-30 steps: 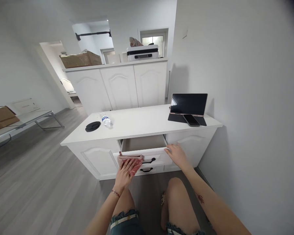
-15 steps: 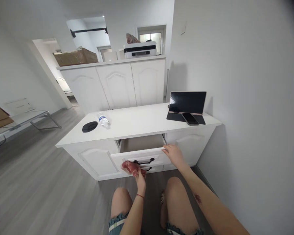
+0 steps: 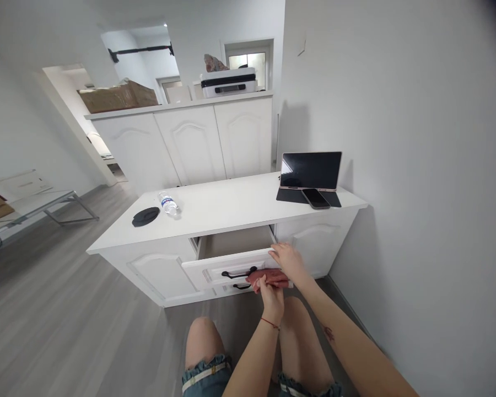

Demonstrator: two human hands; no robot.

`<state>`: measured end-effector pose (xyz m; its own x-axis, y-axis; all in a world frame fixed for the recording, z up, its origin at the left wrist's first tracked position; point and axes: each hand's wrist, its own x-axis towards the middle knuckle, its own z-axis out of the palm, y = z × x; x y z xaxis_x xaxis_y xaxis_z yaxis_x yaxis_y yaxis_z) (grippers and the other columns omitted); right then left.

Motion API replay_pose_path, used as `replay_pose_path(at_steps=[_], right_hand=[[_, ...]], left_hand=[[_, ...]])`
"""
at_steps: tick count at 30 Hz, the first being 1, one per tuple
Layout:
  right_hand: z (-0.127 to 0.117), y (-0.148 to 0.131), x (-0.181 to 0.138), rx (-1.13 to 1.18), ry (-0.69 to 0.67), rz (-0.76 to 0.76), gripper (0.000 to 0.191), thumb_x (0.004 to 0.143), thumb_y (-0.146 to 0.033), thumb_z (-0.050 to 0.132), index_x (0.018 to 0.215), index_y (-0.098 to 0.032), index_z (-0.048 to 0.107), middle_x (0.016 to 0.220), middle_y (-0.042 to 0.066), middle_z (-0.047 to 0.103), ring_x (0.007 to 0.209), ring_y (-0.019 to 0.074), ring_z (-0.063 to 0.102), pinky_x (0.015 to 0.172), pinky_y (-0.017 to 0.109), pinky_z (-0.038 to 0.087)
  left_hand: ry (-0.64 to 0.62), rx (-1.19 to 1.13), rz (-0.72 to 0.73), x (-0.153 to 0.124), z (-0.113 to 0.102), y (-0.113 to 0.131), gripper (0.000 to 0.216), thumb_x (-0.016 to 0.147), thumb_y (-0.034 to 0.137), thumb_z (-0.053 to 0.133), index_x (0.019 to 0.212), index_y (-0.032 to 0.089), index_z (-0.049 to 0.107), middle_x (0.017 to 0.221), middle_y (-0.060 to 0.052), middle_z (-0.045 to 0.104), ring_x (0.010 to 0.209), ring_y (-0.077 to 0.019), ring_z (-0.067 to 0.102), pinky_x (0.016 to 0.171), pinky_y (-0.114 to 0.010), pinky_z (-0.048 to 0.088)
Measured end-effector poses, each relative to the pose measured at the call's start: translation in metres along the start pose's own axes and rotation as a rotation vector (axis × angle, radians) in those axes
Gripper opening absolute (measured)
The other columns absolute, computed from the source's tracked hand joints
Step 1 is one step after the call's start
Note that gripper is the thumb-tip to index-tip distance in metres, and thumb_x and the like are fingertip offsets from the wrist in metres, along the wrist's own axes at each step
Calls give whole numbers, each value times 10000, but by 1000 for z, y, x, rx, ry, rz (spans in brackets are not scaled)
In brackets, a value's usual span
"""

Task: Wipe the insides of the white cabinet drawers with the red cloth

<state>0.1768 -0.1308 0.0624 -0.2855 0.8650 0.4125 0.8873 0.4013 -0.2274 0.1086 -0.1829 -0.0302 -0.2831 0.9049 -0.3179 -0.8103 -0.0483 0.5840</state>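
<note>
The left hand (image 3: 271,291) is closed around a bunched pink cloth (image 3: 269,280), which sticks out just above and to the right of its fingers, pressed against the front of the open drawer (image 3: 227,268). Just above the cloth, the right hand (image 3: 287,259) rests with fingers spread on the drawer's right top edge.

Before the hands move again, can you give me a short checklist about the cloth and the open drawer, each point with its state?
1. Left hand has a grip on the pink cloth: ok.
2. Cloth is against the drawer front: ok.
3. Right hand rests on the drawer's top edge, right end: ok.
4. Drawer is pulled open: ok.
5. Black handle is free of the cloth: ok.
6. Drawer inside holds nothing: cannot tell, only part shows.
</note>
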Motion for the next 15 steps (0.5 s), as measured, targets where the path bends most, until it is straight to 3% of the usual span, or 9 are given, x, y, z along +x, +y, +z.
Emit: replay_pose_path(at_steps=[4, 9, 15], right_hand=[[-11, -6, 1, -13, -53, 22, 287, 934, -287, 428, 1032, -186, 677, 1032, 114, 719, 1007, 253, 636, 864, 355, 464], [-23, -12, 4, -31, -103, 66, 367, 956, -366, 369, 944, -195, 694, 954, 109, 723, 913, 228, 640, 735, 303, 450], [-32, -13, 4, 15, -164, 85, 545, 991, -430, 209, 897, -192, 691, 928, 77, 719, 913, 195, 631, 721, 263, 409]], left_hand=[[-89, -83, -108, -3, 26, 32, 203, 791, 222, 391, 649, 200, 535, 671, -28, 562, 647, -123, 558, 602, -225, 452], [-194, -264, -246, -8, 35, 84, 339, 894, 106, 283, 688, 157, 547, 615, 12, 414, 512, -86, 407, 490, -171, 396], [-159, -426, -278, -12, 37, 128, 372, 941, 63, 254, 619, 167, 408, 625, 52, 321, 527, -59, 374, 512, -141, 404]])
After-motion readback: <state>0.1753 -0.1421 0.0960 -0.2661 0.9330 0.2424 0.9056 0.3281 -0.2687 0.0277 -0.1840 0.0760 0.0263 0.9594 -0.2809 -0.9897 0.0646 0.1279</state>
